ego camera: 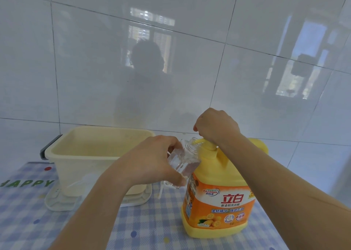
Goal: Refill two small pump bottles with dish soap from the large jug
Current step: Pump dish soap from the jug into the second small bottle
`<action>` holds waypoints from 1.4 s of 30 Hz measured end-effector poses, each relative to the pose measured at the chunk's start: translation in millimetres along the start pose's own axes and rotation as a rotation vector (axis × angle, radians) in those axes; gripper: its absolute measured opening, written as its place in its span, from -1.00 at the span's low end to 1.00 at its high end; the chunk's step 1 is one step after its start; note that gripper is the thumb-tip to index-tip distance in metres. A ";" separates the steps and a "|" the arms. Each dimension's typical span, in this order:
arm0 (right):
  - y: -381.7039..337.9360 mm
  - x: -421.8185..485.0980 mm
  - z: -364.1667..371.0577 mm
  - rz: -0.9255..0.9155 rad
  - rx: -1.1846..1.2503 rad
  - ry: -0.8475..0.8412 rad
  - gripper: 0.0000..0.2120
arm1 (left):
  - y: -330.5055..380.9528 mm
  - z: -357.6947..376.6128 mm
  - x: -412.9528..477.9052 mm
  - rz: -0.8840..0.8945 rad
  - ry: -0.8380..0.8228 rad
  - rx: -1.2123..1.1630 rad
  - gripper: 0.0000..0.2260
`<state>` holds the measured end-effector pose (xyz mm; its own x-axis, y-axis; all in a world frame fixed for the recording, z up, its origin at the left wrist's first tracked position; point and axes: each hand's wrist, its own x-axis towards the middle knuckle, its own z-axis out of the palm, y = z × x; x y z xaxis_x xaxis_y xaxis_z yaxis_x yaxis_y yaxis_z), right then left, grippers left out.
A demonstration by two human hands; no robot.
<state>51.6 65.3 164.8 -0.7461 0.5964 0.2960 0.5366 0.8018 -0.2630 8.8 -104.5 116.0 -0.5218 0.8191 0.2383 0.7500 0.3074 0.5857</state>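
A large yellow dish soap jug [218,202] with an orange label stands upright on the checked cloth at centre right. My right hand [214,126] rests on top of its yellow pump head [206,145], fingers curled over it. My left hand [155,160] grips a small clear bottle [185,160] with no cap, tilted so that its open neck sits right at the pump's spout. Another clear pump piece [79,183] lies on the white tray to the left, partly hidden by my left forearm.
A cream plastic tub [62,149] stands at the left on a white tray [57,202]. A blue-and-white checked cloth [152,230] covers the counter. A glossy white tiled wall rises close behind. A thin white tube [161,191] hangs under the clear bottle.
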 end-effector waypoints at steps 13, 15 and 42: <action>-5.9 -13.3 -16.1 0.070 0.287 0.144 -0.65 | 4.6 6.3 2.2 -0.031 -0.009 -0.085 -0.60; -4.8 -16.4 -24.4 0.028 0.379 0.199 -0.64 | 3.9 5.3 1.5 -0.034 -0.010 -0.105 -0.61; 14.6 -79.9 5.7 -0.280 0.709 0.646 -0.72 | 3.7 -1.5 0.5 -0.006 0.058 -0.166 -0.60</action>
<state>116.8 29.1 132.1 -0.3390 0.4641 0.8184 -0.1420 0.8347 -0.5321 10.7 -103.7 119.5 -0.5521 0.7870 0.2755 0.6716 0.2239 0.7063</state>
